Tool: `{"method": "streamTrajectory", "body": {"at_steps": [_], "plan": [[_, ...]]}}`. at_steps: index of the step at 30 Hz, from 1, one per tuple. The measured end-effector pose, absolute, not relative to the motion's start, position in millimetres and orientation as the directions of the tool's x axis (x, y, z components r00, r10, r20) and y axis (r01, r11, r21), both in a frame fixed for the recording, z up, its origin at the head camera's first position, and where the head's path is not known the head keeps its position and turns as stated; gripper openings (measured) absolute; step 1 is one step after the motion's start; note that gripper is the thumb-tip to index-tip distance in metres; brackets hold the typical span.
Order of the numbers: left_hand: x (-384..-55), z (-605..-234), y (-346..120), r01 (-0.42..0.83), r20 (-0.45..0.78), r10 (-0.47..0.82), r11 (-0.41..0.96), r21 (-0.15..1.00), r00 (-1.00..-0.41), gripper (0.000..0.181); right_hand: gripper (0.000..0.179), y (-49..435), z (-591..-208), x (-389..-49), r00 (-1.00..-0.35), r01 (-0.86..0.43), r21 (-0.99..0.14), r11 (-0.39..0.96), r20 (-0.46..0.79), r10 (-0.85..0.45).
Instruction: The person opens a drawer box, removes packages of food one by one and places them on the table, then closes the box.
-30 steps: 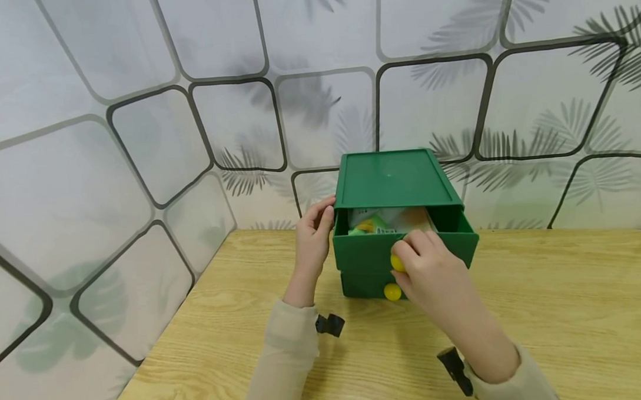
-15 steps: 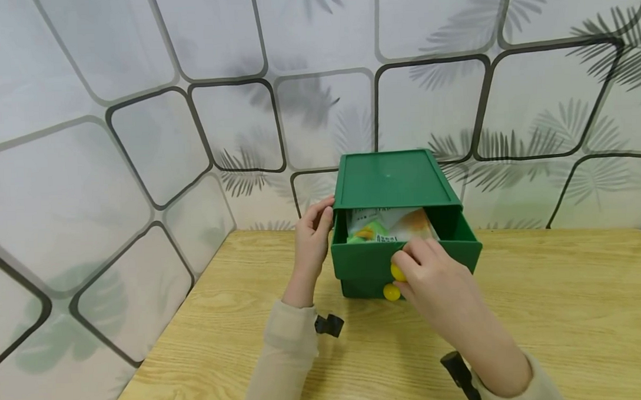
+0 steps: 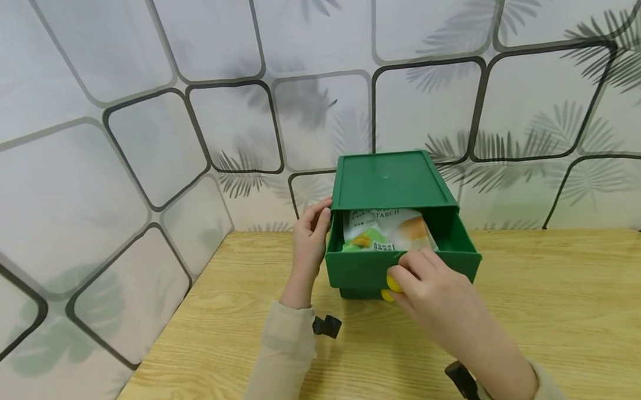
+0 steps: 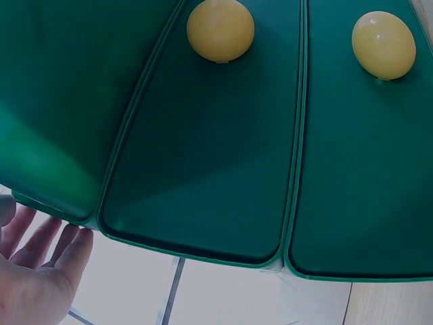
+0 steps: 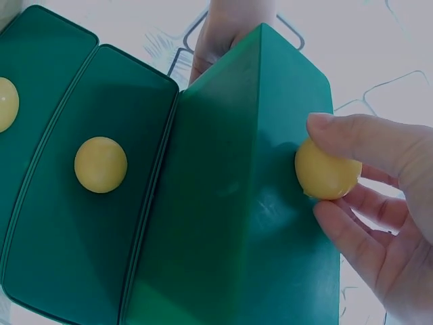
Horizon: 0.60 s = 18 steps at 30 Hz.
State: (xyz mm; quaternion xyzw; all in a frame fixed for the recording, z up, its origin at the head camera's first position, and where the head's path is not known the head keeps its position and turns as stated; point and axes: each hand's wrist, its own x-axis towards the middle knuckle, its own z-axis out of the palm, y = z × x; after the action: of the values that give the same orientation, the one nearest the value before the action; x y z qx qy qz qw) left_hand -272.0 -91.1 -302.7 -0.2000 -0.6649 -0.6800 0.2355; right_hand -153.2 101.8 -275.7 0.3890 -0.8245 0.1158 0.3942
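Observation:
A green drawer cabinet (image 3: 389, 180) stands on the table. Its top drawer (image 3: 357, 272) is pulled partway out, and inside lies a white bag printed "starch" (image 3: 387, 227) with green and orange patches. My right hand (image 3: 440, 299) pinches the drawer's round yellow knob (image 5: 328, 170) between thumb and fingers. Against the cabinet's left side rests my left hand (image 3: 308, 241), its fingertips (image 4: 82, 237) touching the edge. In the left wrist view two lower drawers with yellow knobs (image 4: 220, 30) are closed. The back of the bag is hidden under the cabinet top.
The wooden table (image 3: 214, 333) extends to both sides and in front of the cabinet. Behind it hangs a pale backdrop (image 3: 323, 111) with dark outlines and leaf prints. Black straps (image 3: 327, 326) show at the wrists.
My right hand has drawn the top drawer further out toward me, so more of the bag shows and the knob below is more covered. The left hand has stayed at the cabinet's side.

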Motion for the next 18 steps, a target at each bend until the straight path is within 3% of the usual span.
{"method": "streamTrajectory", "body": {"at_steps": [3,8,18], "plan": [[-272.3,-302.5,-91.3,0.583,0.582,-0.053,-0.009,0.813,-0.812,0.031,0.023,102.4,-275.4,-152.3,-0.368,-0.749,0.122,0.651,0.741,-0.561],[-272.5,-303.4,-90.9,0.583,0.582,-0.058,-0.001,0.813,-0.811,0.03,0.048,103.1,-277.5,-152.3,-0.334,-0.765,0.126,0.632,0.761,-0.556],[-272.4,-302.6,-91.0,0.602,0.602,-0.061,0.008,0.798,-0.796,0.03,0.048,104.0,-280.8,-148.2,-0.255,-0.769,0.165,0.617,0.807,-0.533]]}}
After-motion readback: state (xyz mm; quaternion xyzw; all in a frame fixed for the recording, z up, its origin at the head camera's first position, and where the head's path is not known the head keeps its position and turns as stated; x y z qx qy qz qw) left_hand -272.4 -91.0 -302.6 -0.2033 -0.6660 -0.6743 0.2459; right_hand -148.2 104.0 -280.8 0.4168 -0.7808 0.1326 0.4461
